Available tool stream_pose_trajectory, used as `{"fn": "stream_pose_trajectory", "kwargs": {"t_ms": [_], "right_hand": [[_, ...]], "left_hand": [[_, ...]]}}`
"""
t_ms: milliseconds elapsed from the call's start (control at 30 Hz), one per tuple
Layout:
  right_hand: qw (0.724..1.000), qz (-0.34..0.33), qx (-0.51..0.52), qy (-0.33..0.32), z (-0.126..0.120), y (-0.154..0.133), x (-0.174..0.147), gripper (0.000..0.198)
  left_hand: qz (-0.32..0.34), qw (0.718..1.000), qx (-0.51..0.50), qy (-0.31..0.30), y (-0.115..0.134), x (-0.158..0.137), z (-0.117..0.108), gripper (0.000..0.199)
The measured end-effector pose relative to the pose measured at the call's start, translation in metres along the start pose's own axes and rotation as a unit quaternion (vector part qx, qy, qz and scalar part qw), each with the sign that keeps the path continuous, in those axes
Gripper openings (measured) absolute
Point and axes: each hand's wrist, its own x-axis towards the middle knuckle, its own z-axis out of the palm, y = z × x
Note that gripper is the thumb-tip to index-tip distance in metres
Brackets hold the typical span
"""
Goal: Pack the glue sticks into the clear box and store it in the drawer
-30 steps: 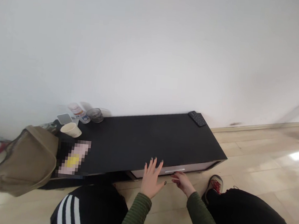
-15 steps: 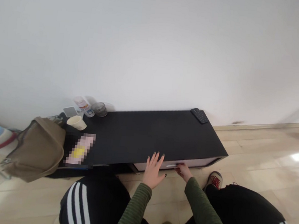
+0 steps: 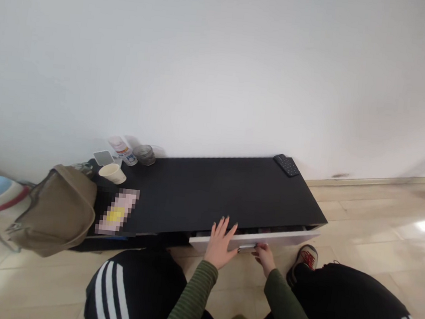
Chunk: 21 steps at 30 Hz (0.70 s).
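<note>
Black surface is standing against a white wall, carrying one paper cup, one grey glass tumbler, one white bottle, one brown bag overhanging the left end, one pixelated pink item and one black keyboard. One white drawer, long and flat-fronted, is jutting slightly from the front's right-hand part, showing a narrow dark gap. The right hand is gripping its single slim metallic handle, fingers closed at the right end. The left hand is overlapping the drawer front, fingers spread wide, holding nothing; contact is unclear.
</note>
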Motion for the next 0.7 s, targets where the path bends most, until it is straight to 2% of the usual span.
{"fn": "stream_pose_trajectory", "kwargs": {"t_ms": [100, 167, 267, 300, 333, 400, 467, 500, 567, 700], "right_hand": [[0.999, 0.025, -0.019, -0.043, -0.017, 0.01, -0.028, 0.024], [0.991, 0.029, -0.051, -0.117, -0.027, 0.01, -0.047, 0.025], [0.954, 0.0, -0.154, -0.255, -0.036, -0.01, -0.07, 0.03], [0.943, -0.021, -0.194, -0.268, -0.035, -0.021, -0.073, 0.031], [0.937, -0.049, -0.232, -0.255, -0.032, -0.033, -0.074, 0.031], [0.923, -0.11, -0.326, -0.172, -0.023, -0.055, -0.07, 0.029], [0.885, -0.143, -0.435, -0.09, -0.011, -0.067, -0.06, 0.032], [0.864, -0.144, -0.478, -0.069, -0.004, -0.069, -0.055, 0.035], [0.836, -0.127, -0.53, -0.069, 0.006, -0.066, -0.047, 0.04], [0.82, -0.118, -0.553, -0.085, 0.006, -0.051, -0.041, 0.04]], "left_hand": [[-0.006, 1.0, 0.002, 0.029, 0.005, -0.011, 0.008, 0.069], [-0.014, 0.999, 0.001, 0.045, 0.013, -0.027, 0.021, 0.063], [-0.003, 1.0, -0.009, 0.023, 0.029, -0.057, 0.044, 0.064], [0.005, 1.0, -0.013, 0.005, 0.034, -0.066, 0.05, 0.063], [0.007, 1.0, -0.016, -0.01, 0.039, -0.075, 0.055, 0.062], [-0.004, 0.999, -0.021, -0.032, 0.047, -0.089, 0.061, 0.059], [-0.021, 0.998, -0.027, -0.05, 0.052, -0.1, 0.064, 0.056], [-0.024, 0.997, -0.032, -0.062, 0.054, -0.105, 0.065, 0.055], [-0.028, 0.995, -0.044, -0.089, 0.055, -0.114, 0.069, 0.057], [-0.032, 0.991, -0.064, -0.112, 0.055, -0.132, 0.082, 0.065]]}}
